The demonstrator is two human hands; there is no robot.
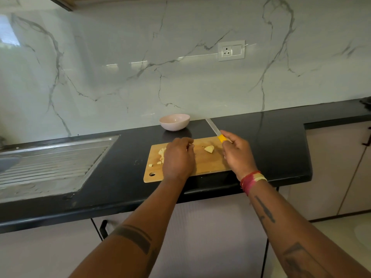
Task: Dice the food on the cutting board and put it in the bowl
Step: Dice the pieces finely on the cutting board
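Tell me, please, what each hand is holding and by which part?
Right hand grips the yellow-handled steel knife by its handle. Left hand lies curled on the wooden cutting board; any hold is hidden.

1. The cutting board [206,163] lies on the tabletop [271,149], near its front edge.
2. The bowl [174,122] stands behind the board, close to the wall.
3. The sink drainboard [52,165] is set into the tabletop, well left of the board.
4. A larger food piece [209,149] lies on the board's back right part; small cut pieces [161,155] lie on its left part.
5. The left hand [178,157] is over the board between them; the right hand [237,155] is at the board's right end, holding the knife [216,131] angled back over the tabletop.
6. A wall socket [231,50] sits above, right of the bowl.
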